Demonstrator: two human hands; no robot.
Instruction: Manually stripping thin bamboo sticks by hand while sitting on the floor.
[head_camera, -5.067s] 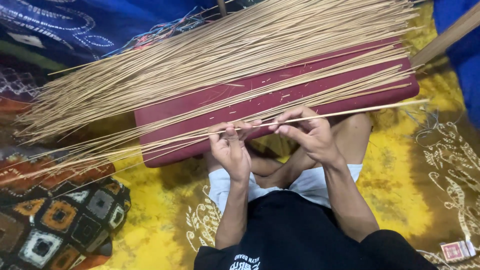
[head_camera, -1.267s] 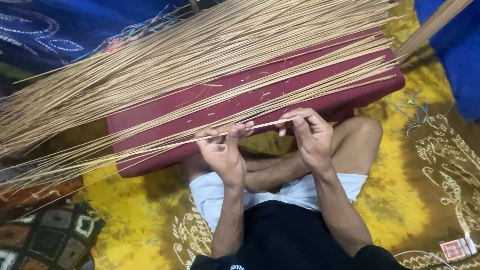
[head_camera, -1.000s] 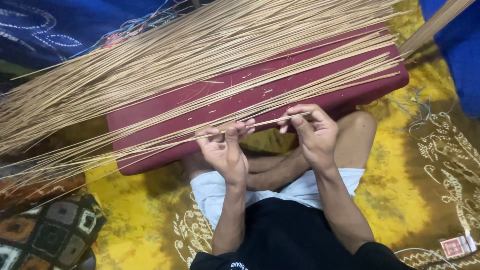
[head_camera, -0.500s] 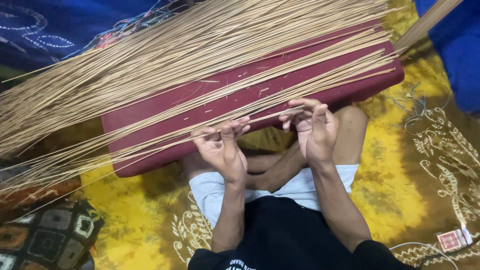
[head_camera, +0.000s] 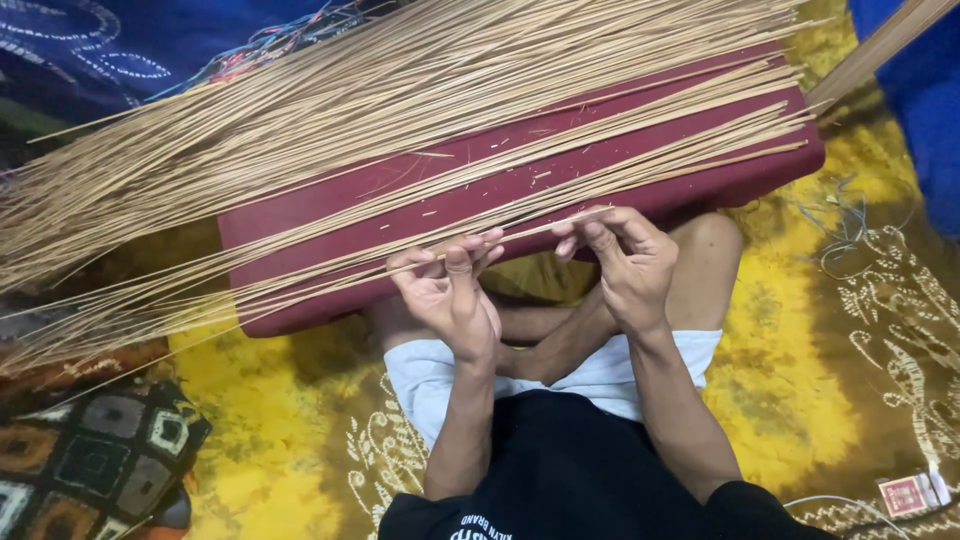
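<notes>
Head view shows the left hand and right hand pinching one thin tan stick between fingertips above the dark red cushion; a light, even pinch seems best.

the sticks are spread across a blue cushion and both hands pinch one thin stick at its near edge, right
Not quite: in the head view the cushion is dark red, not blue. The sticks do lie across it, and the left hand and right hand pinch one thin stick.

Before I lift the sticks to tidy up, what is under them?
A long dark red cushion lies under the thin sticks, on a yellow patterned cloth. Both hands, left and right, pinch one stick at its near edge. Its far side is covered.
</notes>
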